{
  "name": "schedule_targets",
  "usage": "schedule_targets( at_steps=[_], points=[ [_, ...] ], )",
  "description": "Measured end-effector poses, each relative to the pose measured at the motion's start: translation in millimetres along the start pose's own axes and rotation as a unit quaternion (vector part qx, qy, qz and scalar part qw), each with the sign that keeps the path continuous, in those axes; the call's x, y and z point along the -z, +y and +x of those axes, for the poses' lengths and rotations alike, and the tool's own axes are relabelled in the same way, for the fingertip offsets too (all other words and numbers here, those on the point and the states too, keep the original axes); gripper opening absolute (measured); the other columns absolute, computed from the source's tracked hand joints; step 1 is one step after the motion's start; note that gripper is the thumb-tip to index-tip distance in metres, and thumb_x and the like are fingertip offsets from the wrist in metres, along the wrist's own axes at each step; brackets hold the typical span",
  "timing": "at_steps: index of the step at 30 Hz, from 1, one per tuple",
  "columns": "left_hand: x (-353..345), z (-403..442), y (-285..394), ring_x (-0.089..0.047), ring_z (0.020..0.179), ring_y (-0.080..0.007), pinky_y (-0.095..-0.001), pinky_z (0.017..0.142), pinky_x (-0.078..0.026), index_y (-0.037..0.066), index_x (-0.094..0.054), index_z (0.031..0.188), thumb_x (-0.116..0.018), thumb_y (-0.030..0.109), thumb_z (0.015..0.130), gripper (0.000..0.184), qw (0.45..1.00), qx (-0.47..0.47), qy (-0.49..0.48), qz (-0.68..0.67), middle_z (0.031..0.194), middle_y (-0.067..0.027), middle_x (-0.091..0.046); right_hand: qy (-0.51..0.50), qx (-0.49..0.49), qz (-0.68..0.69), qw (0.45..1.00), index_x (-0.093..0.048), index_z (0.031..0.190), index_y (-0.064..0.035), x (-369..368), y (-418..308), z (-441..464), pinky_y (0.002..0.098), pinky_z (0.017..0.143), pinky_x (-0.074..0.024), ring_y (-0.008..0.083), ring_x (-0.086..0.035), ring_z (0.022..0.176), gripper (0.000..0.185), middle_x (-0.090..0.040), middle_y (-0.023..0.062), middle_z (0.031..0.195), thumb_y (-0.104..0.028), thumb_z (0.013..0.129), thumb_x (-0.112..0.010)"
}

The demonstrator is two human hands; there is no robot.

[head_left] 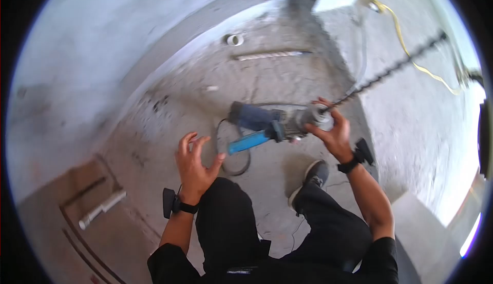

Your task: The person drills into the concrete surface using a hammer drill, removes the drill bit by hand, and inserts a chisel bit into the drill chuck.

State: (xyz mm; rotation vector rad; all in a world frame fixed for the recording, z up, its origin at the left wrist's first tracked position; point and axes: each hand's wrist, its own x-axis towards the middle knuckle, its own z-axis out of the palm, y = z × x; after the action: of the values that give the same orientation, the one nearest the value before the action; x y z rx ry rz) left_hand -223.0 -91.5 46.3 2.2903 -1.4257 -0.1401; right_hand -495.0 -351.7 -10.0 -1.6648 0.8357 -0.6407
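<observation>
A rotary hammer drill (254, 117) with a dark blue body is in front of my legs, its long spiral drill bit (393, 71) pointing up and to the right. My right hand (334, 132) has its fingers and thumb around the grey chuck (313, 117) at the base of the bit. Sticking out toward the lower left is the drill's light blue side handle (249, 142). Just left of that handle, my left hand (196, 163) is raised with fingers apart and nothing in it.
Another long drill bit (269, 55) lies on the concrete floor (205, 112) near a white roll (235, 40). A cable (239, 173) loops below the drill. A white tube (102, 209) rests at lower left. A yellow cable (398, 27) hangs along the right wall.
</observation>
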Motion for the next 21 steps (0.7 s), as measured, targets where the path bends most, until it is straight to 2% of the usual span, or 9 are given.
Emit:
schedule_targets(
  at_steps=[3,5,7,9,11,13,15,18,21],
  points=[
    [27,-91,-66,-0.054,0.116,-0.0355,-0.0494,0.095,-0.041,0.008,-0.065,0.115,-0.077,0.045,0.082,0.050,0.984,0.096,-0.015,0.149,0.126,-0.0192,-0.055,-0.053,0.016,-0.018,0.998,-0.065,0.122,0.0015,3,6,-7,0.0447,0.115,-0.0366,0.0306,-0.049,0.137,0.054,-0.065,0.0149,0.131,-0.010,0.073,-0.086],
    [52,-155,-91,-0.056,0.113,-0.0341,-0.0494,0.095,-0.040,0.010,-0.067,0.108,-0.080,0.044,0.079,0.046,0.962,0.173,-0.112,0.176,0.119,-0.0159,-0.059,-0.064,0.003,-0.069,0.996,-0.064,0.124,0.0016,2,-5,-1,0.0450,0.115,-0.0367,0.0312,-0.048,0.138,0.058,-0.064,0.0152,0.133,-0.009,0.072,-0.086],
    [87,-213,-90,-0.059,0.104,-0.0336,-0.0518,0.089,-0.042,0.011,-0.072,0.095,-0.078,0.050,0.079,0.043,0.922,0.254,-0.281,0.081,0.104,-0.0124,-0.063,-0.032,-0.029,-0.015,0.999,-0.061,0.129,0.0018,0,5,-9,0.0443,0.117,-0.0337,0.0311,-0.047,0.139,0.062,-0.061,0.0166,0.137,-0.009,0.073,-0.084],
    [120,-280,-83,-0.064,0.095,-0.0343,-0.0508,0.086,-0.047,0.011,-0.075,0.085,-0.073,0.061,0.082,0.050,0.841,0.324,-0.421,0.104,0.091,-0.0107,-0.067,-0.017,-0.073,0.003,0.997,-0.060,0.132,0.0021,3,5,-12,0.0440,0.118,-0.0323,0.0304,-0.046,0.139,0.065,-0.059,0.0174,0.139,-0.009,0.073,-0.084],
    [162,-315,-71,-0.070,0.094,-0.0318,-0.0427,0.087,-0.052,0.010,-0.079,0.096,-0.067,0.066,0.085,0.057,0.653,0.465,-0.593,0.074,0.096,-0.0130,-0.075,-0.029,-0.089,-0.013,0.996,-0.059,0.134,0.0025,5,-2,-11,0.0439,0.118,-0.0321,0.0302,-0.046,0.140,0.067,-0.057,0.0177,0.142,-0.009,0.073,-0.084],
    [202,-429,-86,-0.072,0.094,-0.0264,-0.0377,0.089,-0.053,0.012,-0.079,0.104,-0.059,0.063,0.092,0.056,0.525,0.631,-0.533,-0.206,0.100,-0.0098,-0.077,-0.045,-0.108,-0.008,0.993,-0.058,0.135,0.0026,5,-7,-13,0.0438,0.118,-0.0332,0.0299,-0.046,0.140,0.068,-0.054,0.0185,0.144,-0.008,0.074,-0.084],
    [262,-431,-53,-0.069,0.094,-0.0188,-0.0342,0.087,-0.053,0.009,-0.081,0.097,-0.068,0.064,0.088,0.057,0.500,0.635,-0.510,-0.294,0.085,-0.0125,-0.076,-0.053,-0.105,0.004,0.993,-0.056,0.137,0.0023,1,-12,-17,0.0439,0.118,-0.0335,0.0302,-0.046,0.139,0.070,-0.054,0.0190,0.145,-0.007,0.073,-0.084],
    [348,-494,-26,-0.066,0.105,-0.0237,-0.0359,0.096,-0.049,0.001,-0.075,0.111,-0.067,0.050,0.094,0.052,0.462,0.529,-0.691,-0.171,0.104,-0.0156,-0.073,-0.038,-0.148,-0.008,0.988,-0.055,0.138,0.0019,-5,-16,-30,0.0429,0.119,-0.0330,0.0298,-0.046,0.140,0.070,-0.052,0.0190,0.147,-0.003,0.074,-0.081],
    [388,-508,-20,-0.064,0.110,-0.0263,-0.0379,0.099,-0.047,-0.001,-0.072,0.116,-0.065,0.042,0.096,0.048,0.408,0.597,-0.686,-0.081,0.112,-0.0173,-0.070,-0.027,-0.169,-0.016,0.985,-0.057,0.137,0.0009,4,-17,-35,0.0413,0.120,-0.0317,0.0285,-0.045,0.141,0.068,-0.054,0.0170,0.146,0.000,0.073,-0.080]
  ],
)
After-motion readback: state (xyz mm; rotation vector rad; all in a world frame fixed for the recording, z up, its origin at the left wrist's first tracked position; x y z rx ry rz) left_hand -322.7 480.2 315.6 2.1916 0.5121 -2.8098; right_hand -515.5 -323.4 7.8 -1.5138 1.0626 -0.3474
